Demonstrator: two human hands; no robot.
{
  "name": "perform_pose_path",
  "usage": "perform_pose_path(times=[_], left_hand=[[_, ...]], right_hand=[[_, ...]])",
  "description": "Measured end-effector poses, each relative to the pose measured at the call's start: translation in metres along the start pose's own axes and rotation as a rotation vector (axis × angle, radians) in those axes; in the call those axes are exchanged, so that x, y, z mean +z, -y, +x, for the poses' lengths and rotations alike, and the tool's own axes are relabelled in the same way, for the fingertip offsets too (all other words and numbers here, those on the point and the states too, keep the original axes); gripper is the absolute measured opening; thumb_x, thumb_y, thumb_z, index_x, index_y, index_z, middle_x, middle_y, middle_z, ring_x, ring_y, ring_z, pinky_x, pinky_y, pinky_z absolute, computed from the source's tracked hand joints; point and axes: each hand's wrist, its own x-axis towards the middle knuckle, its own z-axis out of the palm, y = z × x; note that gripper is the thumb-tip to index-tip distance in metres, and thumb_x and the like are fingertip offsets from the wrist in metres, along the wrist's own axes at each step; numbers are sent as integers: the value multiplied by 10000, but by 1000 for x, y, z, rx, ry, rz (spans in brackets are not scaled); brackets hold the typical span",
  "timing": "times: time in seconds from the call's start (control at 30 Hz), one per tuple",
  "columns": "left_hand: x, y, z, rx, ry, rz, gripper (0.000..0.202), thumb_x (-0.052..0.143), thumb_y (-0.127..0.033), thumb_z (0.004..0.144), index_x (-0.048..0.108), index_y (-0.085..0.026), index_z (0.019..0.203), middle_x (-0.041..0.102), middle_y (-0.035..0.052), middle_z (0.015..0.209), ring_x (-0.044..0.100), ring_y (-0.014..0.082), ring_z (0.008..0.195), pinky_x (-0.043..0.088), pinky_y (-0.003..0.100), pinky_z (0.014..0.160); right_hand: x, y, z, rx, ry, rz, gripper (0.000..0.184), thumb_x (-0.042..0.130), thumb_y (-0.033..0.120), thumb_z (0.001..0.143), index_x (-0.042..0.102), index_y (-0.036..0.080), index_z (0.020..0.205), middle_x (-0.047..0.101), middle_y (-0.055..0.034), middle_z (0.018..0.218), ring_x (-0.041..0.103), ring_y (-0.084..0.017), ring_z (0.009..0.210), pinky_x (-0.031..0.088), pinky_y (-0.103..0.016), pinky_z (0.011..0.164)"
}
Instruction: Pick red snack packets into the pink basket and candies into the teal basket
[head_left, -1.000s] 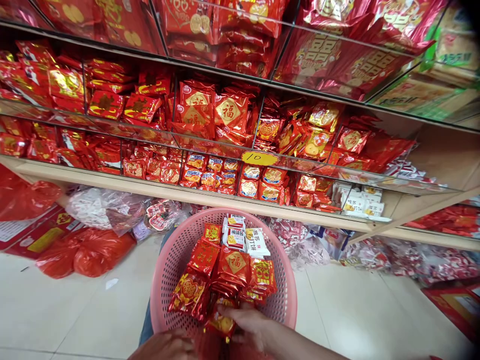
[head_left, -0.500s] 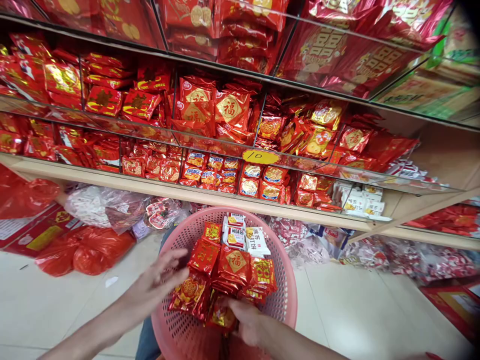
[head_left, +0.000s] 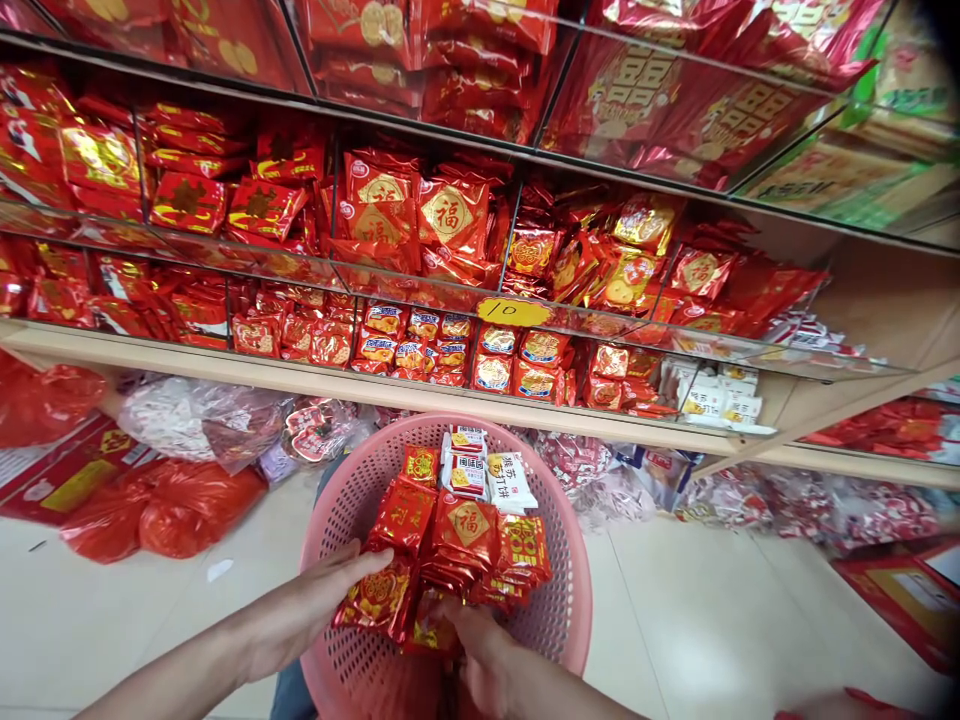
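A pink perforated plastic basket (head_left: 574,570) holds several stacks of small snack packets. At its near side, my right hand (head_left: 484,640) grips a red-and-gold snack packet (head_left: 433,622); some fingertips are hidden. My left hand (head_left: 319,600) rests at the left of the pile, thumb stretched across the red packets and other fingers partly hidden. Under that thumb lies a red packet with a gold round design (head_left: 381,597). Beside it is a stack topped by a red packet with a gold diamond (head_left: 466,528). White cracker packets (head_left: 510,482) lie toward the back.
Shelves with clear dividers, full of red packets (head_left: 454,215), stand in front. A yellow price tag (head_left: 514,311) marked 10 hangs on the shelf edge. Bagged goods (head_left: 202,505) lie on the tiled floor (head_left: 652,610) below. A reddish shape, perhaps a hand (head_left: 847,705), shows at lower right.
My left hand has moved right and down onto the red packets at the pile's left side. My right hand stays on the near packet, shifted slightly left.
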Motion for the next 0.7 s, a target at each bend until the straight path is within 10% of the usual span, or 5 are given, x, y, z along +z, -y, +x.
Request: perform_pose_path(times=[0.5,0.7], left_hand=[[1,5,-7,25,76,-19,571,638,-470,730,567,-192,1224,541,60,1339,422,240,1293,288,374,1105],[1,13,-8,-27,-77,23,713,682,-521,662,522,-182,1268,445,87,1419,265,261,1385,195,394,1154]], right_hand=[[6,43,-34,200,124,151,364,423,473,861,629,181,931,730,-21,767,647,-177,929,407,-290,899],[10,55,-41,250,128,99,389,366,441,896,641,175,963,740,-41,822,639,-168,972,392,-303,947]])
